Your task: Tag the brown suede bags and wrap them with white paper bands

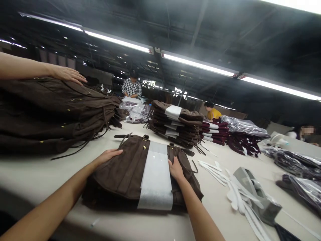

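Note:
Dark brown folded bags [125, 174] lie on the table directly in front of me. A white paper band [156, 170] runs around their middle. My left hand [107, 156] rests on the upper left edge of the top bag, fingers stretched toward the right. On the other side, my right hand [176, 168] lies flat against the bag, its fingertips at the right edge of the band. Neither hand is closed around anything. Buckles and short straps stick out at the bag's far edge.
Another person's hand [67, 74] lies on a large brown pile [55, 113] at left. Behind stand banded brown bags [175, 124] and maroon ones [213, 129]. At right are a grey tape dispenser [255, 194], white strips [237, 194] and plastic-wrapped items [298, 160].

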The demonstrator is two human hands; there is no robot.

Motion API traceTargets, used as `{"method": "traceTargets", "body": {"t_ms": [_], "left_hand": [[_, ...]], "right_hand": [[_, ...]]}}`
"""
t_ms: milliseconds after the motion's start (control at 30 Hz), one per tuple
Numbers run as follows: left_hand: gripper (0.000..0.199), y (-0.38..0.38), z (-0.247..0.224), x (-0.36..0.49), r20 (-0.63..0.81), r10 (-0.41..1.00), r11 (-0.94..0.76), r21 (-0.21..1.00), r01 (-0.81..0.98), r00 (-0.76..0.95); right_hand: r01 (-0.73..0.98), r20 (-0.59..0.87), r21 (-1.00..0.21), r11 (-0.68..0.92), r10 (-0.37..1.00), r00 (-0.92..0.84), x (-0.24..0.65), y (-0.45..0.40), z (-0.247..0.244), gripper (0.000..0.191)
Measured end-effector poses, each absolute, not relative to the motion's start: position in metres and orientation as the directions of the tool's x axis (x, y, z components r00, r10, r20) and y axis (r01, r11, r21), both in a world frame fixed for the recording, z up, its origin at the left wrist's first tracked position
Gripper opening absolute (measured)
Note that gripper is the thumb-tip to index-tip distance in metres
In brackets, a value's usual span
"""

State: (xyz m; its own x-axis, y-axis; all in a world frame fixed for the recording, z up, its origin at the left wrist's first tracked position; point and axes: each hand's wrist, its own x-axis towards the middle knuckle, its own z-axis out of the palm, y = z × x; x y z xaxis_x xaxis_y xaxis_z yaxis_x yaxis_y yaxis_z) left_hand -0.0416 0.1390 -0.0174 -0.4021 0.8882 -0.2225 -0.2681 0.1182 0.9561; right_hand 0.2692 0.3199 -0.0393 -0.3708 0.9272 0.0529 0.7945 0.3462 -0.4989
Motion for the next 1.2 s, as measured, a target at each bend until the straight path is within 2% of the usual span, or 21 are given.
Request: {"method": "traceTargets", "body": {"t_ms": [133,367,700,933,1200], "left_hand": [[0.072,0.14,-0.018,-0.042,-0.223,0.888,0.117,0.956,-0.27,-0.403],[0.069,0.147,-0.02,-0.043,-0.217,0.893,0.125,0.961,-0.247,-0.394],[0.065,0.148,-0.031,-0.048,-0.157,0.889,0.046,0.965,-0.258,-0.43],[0.065,0.15,-0.039,-0.053,-0.095,0.88,-0.024,0.97,-0.243,-0.465],[0.062,0.15,-0.045,-0.055,-0.08,0.864,-0.031,0.977,-0.211,-0.497]], "right_hand": [[0.796,0.015,-0.54,0.273,0.949,-0.315,0.271,0.328,-0.038,0.07],[0.752,0.058,-0.595,0.285,0.948,-0.313,0.28,0.328,-0.045,0.062],[0.664,0.055,-0.681,0.308,0.926,-0.374,0.271,0.343,-0.038,0.073],[0.614,0.146,-0.714,0.335,0.93,-0.338,0.283,0.352,-0.054,0.073],[0.703,0.111,-0.643,0.304,0.945,-0.306,0.287,0.363,-0.074,0.068]]}}
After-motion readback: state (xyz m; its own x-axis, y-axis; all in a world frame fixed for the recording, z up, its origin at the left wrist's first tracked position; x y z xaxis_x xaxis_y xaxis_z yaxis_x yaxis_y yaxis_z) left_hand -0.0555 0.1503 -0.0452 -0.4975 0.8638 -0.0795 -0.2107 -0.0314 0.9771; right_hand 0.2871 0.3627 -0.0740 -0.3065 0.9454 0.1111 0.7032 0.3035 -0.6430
